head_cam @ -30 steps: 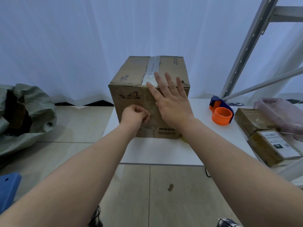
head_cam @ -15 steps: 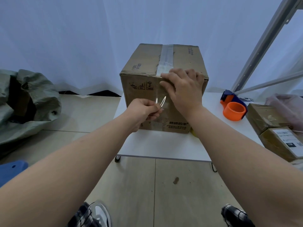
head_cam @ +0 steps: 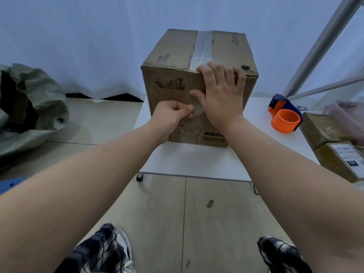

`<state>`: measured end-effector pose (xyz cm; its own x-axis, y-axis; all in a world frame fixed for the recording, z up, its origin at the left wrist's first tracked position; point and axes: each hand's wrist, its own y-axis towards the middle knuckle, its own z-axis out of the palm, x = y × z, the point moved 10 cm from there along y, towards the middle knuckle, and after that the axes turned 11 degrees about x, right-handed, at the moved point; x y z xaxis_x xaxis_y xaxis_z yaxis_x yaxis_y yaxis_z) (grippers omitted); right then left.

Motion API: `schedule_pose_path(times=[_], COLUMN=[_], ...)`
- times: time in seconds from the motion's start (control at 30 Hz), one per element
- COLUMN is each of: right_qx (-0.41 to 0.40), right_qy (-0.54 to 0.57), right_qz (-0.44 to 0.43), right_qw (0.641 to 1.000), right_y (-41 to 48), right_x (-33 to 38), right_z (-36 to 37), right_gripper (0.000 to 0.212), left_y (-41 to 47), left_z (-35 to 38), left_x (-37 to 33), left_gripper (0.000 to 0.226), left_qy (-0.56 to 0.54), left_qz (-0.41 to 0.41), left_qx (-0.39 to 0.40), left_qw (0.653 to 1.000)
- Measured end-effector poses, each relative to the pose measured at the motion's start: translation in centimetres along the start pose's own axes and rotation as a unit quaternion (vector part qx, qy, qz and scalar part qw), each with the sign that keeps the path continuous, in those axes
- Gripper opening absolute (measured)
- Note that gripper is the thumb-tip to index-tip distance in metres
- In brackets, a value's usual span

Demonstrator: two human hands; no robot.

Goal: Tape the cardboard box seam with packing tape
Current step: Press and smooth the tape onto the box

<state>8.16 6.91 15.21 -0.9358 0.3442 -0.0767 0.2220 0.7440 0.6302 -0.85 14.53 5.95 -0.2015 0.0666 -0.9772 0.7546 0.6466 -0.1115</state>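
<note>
On box [head_cam: 171, 75], left hand [head_cam: 171, 115] pinching tape [head_cam: 198, 110]

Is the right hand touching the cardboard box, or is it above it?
Touching. Head view: the right hand lies flat on the cardboard box, fingers curled over its top edge.

I see clear tape [head_cam: 198, 110] pinched in my left hand [head_cam: 171, 117] against the brown box [head_cam: 171, 75]; right of it, an orange-and-blue tape dispenser [head_cam: 285, 115].
</note>
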Motion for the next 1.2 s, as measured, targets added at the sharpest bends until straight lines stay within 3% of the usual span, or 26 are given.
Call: schedule_pose_path(times=[0.2, 0.43, 0.6, 0.9, 1.2], right_qx=[-0.054, -0.053, -0.037, -0.01, 0.01], right_qy=[-0.029, -0.095, -0.117, -0.033, -0.077], right_qz=[-0.004, -0.007, 0.0, 0.026, 0.021], right_qw=[0.998, 0.994, 0.992, 0.999, 0.997], right_y=[-0.1, -0.7, -0.9, -0.4, -0.7], right_x=[-0.1, 0.0, 0.2, -0.5, 0.0], right_z=[-0.8, 0.2, 0.9, 0.2, 0.8], right_gripper=[0.044, 0.06, 0.065, 0.054, 0.076], left_y=[0.1, -1.0, -1.1, -0.6, -0.6], left_z=[-0.1, -0.2, -0.2, -0.4, -0.4], left_x=[0.6, 0.3, 0.2, 0.5, 0.7], left_gripper=[0.015, 0.005, 0.013, 0.014, 0.006], left_qy=[-0.039, -0.052, -0.024, -0.015, -0.021], left_qz=[0.019, 0.06, 0.058, 0.022, 0.027], left_qx=[-0.036, -0.115, -0.15, -0.143, -0.146], left_qw=[0.998, 0.99, 0.987, 0.989, 0.989])
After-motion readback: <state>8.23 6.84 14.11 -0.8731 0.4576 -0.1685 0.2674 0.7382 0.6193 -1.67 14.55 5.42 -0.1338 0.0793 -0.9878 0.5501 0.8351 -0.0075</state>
